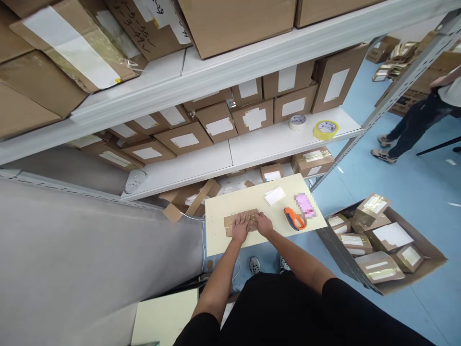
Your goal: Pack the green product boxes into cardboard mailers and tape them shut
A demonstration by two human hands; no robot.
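A flat, brown cardboard piece (229, 225), with what looks like shiny clear tape on it, lies on a small pale yellow table (216, 245). My left hand (241, 227) rests on its middle, fingers stretched out and flat. At the cardboard's right end is my right hand (264, 224), its fingers curled in against the edge. To the right lies an orange tape dispenser (296, 219), apart from both hands. Small white cards (275, 195) lie behind my hands, and a pink, pixelated item (305, 204) sits near the table's right edge.
A metal shelf (201, 166) with labelled cartons stands ahead, carrying a yellow tape roll (326, 129) and a white tape roll (297, 122). Right of the table, a large open carton (428, 274) holds several small taped boxes. A person (414, 120) stands farther right. A grey wall is at left.
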